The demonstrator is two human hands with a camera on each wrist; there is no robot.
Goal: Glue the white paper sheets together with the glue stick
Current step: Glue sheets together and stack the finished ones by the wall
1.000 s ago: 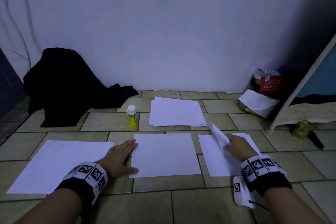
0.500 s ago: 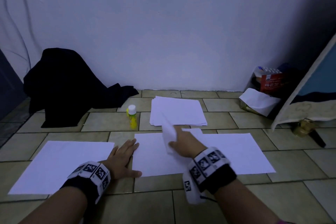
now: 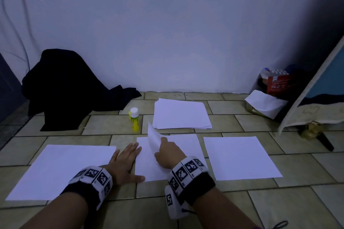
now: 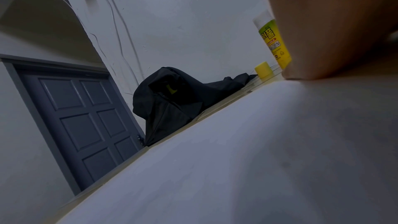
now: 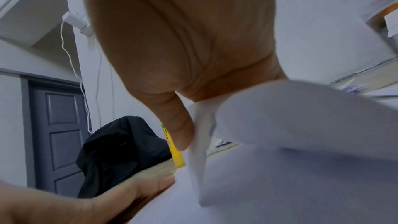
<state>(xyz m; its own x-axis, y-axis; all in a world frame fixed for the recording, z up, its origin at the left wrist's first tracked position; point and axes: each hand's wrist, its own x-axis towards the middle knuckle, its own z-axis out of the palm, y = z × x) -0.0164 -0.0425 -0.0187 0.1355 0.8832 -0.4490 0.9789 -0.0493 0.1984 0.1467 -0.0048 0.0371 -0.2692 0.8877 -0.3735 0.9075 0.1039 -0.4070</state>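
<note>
Three white sheets lie in a row on the tiled floor: a left sheet (image 3: 61, 169), a middle sheet (image 3: 188, 145) and a right sheet (image 3: 240, 158). My right hand (image 3: 162, 147) hovers over the middle sheet and pinches another white sheet (image 3: 153, 136), whose free edge curls upward; the right wrist view shows my thumb (image 5: 181, 134) pressed on that held sheet (image 5: 301, 117). My left hand (image 3: 130, 156) lies flat with straight fingers at the middle sheet's left edge. The yellow glue stick (image 3: 134, 120) stands upright behind the hands, its yellow cap (image 4: 262, 69) off beside it.
A stack of white paper (image 3: 181, 114) lies near the wall behind the middle sheet. A black cloth heap (image 3: 70, 89) sits at the back left. Boxes and a white bag (image 3: 268, 102) crowd the right corner beside a leaning board (image 3: 316, 89). A grey door (image 4: 81, 122) stands left.
My right hand has carried the pinched sheet from the right sheet leftward to above the middle sheet. The left hand has stayed flat in place.
</note>
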